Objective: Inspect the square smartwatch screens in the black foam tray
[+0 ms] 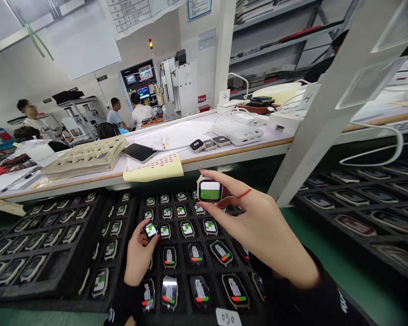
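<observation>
The left hand (139, 256) and the right hand (258, 224) are well apart, both over a black foam tray (182, 240) of smartwatches set in rows of separate cells. The right hand pinches a white-cased square smartwatch (210, 190) between thumb and fingertips, holding it up above the tray's far rows, its screen showing a green and white grid. A thin red string (244, 194) circles that wrist. The left hand, lower and closer to the tray, grips a second smartwatch (150, 230) in its fingers, tilted, with a similar grid on the screen.

Watches in the tray's far rows (187, 228) show grids too, while the near rows (197, 253) show a white tower graphic above a red and green bar. A white paper tag marked "030" (228, 317) sits at the tray's near edge. More black trays of watches lie to the left (54, 290) and right (357, 199).

Beyond, on the white bench (204, 156), are a beige moulded plastic tray (85, 157), a black tablet (139, 152), a yellow sheet dotted with red (153, 168), three small watches (206, 144) and a white plastic box (238, 134).
</observation>
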`<action>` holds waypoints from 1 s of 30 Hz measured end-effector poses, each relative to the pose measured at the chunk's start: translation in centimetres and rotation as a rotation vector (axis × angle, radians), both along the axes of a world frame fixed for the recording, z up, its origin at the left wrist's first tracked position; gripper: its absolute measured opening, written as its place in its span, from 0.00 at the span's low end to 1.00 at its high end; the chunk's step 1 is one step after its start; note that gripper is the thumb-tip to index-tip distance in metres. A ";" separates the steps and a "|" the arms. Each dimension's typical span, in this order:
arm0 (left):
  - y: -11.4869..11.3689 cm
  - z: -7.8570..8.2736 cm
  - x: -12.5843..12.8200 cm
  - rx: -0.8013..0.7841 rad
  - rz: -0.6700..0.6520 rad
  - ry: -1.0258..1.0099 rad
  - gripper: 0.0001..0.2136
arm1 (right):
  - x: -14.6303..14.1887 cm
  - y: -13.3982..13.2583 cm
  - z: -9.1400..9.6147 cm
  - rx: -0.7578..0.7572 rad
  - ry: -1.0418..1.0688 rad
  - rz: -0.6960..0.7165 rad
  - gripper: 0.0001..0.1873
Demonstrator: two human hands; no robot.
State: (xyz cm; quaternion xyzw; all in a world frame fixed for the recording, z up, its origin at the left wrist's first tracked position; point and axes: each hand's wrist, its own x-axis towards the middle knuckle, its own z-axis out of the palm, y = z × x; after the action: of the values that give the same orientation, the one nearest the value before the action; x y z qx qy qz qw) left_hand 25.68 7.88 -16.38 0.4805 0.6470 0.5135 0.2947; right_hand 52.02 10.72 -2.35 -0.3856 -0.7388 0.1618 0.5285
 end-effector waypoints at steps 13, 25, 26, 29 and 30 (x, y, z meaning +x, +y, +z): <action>-0.1 0.5 0.3 0.018 0.012 0.008 0.33 | 0.5 1.0 -0.1 -0.057 0.007 -0.048 0.24; -0.2 0.6 0.1 0.011 -0.018 0.026 0.33 | 2.0 2.0 -0.3 -0.064 0.042 -0.168 0.26; -0.2 0.5 0.0 0.008 -0.024 0.034 0.33 | 2.0 2.0 -0.3 -0.062 0.044 -0.170 0.26; -0.2 0.1 -0.2 0.004 -0.033 0.036 0.32 | 2.0 2.1 -0.2 -0.069 0.049 -0.161 0.27; -0.2 0.1 -0.2 0.008 -0.033 0.027 0.33 | 2.0 2.1 -0.2 -0.075 0.049 -0.156 0.27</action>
State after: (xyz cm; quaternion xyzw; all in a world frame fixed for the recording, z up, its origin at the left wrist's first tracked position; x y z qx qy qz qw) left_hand 25.47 7.66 -16.30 0.4993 0.6410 0.5043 0.2925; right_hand 54.05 12.82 -2.55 -0.4573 -0.6869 0.1568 0.5426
